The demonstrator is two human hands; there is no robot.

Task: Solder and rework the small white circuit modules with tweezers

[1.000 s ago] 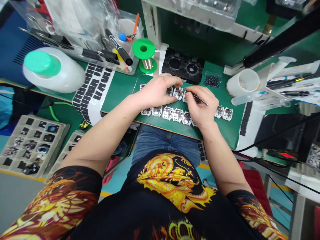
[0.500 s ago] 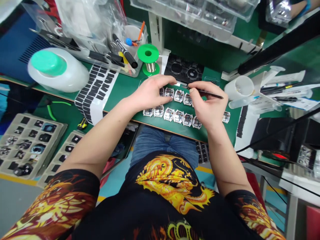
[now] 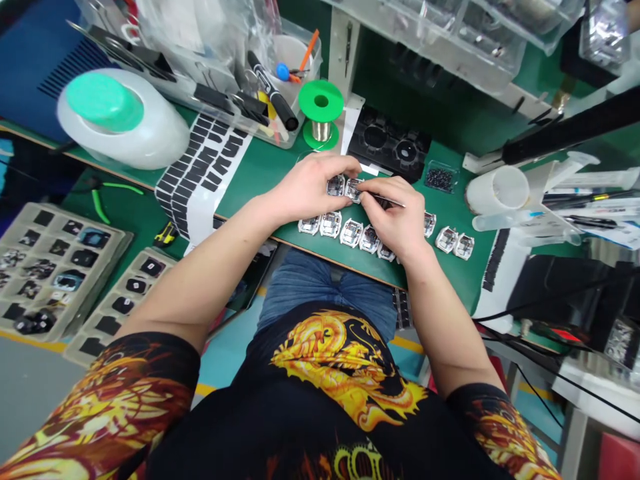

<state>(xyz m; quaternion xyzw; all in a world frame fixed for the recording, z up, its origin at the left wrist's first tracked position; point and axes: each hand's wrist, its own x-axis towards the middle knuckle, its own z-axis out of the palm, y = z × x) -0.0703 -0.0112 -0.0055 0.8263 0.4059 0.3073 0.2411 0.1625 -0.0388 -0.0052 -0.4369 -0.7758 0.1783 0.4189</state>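
Two rows of small white-framed watch cases (image 3: 351,233) with inner parts showing lie on the green mat (image 3: 265,170). My left hand (image 3: 310,190) rests at the left of the back row, thumb and forefinger closed about a watch case (image 3: 355,189). Another watch case (image 3: 335,185) sits beside it, partly inside the curve of that hand. My right hand (image 3: 400,217) pinches slim dark tweezers (image 3: 391,200), and its fingertips are at the same watch case. The tweezers' tips are too small to make out. This hand covers part of both rows.
Behind the hands are a black fixture (image 3: 390,140), a solder spool (image 3: 321,113) and a small clear tray of dark parts (image 3: 441,179). A white bottle (image 3: 155,133) stands left, a white cup (image 3: 497,190) right. Clear bins (image 3: 480,53) overhang the back.
My right hand has moved left and nearer, from beside the black fixture to the watch case at my left hand. More watch cases show at right. The view has shifted slightly.
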